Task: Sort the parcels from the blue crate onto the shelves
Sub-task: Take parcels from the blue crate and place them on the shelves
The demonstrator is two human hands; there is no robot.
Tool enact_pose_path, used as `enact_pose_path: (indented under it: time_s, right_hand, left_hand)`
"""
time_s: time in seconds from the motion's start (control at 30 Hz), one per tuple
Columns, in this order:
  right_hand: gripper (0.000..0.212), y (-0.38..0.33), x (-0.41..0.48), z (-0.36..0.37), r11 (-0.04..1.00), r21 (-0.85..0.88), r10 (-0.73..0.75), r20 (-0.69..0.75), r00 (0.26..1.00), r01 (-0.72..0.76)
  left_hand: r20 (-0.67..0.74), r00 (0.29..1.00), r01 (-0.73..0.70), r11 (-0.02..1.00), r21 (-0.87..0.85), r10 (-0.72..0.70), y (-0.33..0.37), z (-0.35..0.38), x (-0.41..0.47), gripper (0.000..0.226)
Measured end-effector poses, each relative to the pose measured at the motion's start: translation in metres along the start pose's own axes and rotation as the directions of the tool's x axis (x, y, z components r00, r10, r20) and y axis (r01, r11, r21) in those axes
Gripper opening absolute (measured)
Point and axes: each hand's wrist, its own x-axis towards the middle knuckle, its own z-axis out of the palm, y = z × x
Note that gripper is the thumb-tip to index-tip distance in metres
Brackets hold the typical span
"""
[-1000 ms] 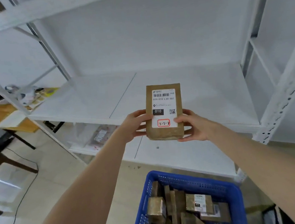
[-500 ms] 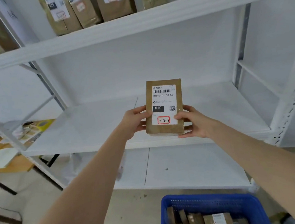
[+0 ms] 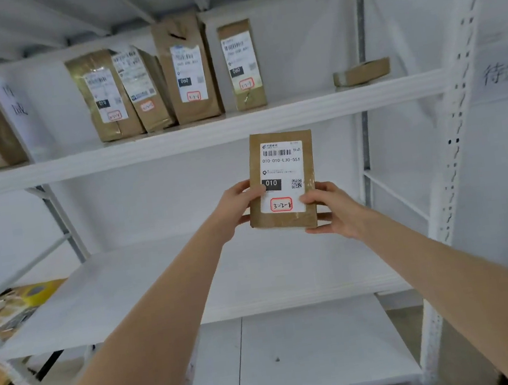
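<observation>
Both hands hold one flat brown paper parcel with a white label (image 3: 282,182) upright in front of the white metal shelves: the left hand (image 3: 236,209) pinches its left edge, thumb on the label, and the right hand (image 3: 333,209) cups the lower right corner. The red-boxed mark between the thumbs reads 3-2-8. Above the fingertips, a row of standing brown parcels (image 3: 165,81) fills the upper shelf board (image 3: 347,99). Probably best to match the mark first, then stand it label-out beside them.
</observation>
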Motion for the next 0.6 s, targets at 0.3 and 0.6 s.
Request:
enact_pose_path:
  time_s: [0.3, 0.6]
  right_hand:
    - [0.048, -0.081, -0.027, -0.009, 0.985, -0.023, -0.171, -0.076, 0.982, 0.17]
    - [0.044, -0.147, -0.038, -0.029, 0.944, -0.063, -0.329, -0.164, 0.93, 0.323]
  left_hand:
    - [0.073, 0.989, -0.129, 0.991, 0.049, 0.125, 0.081, 0.023, 0.003, 0.049]
    - [0.062, 0.941, -0.333, 0.943, 0.011, 0.332, 0.145, 0.051, 0.017, 0.028]
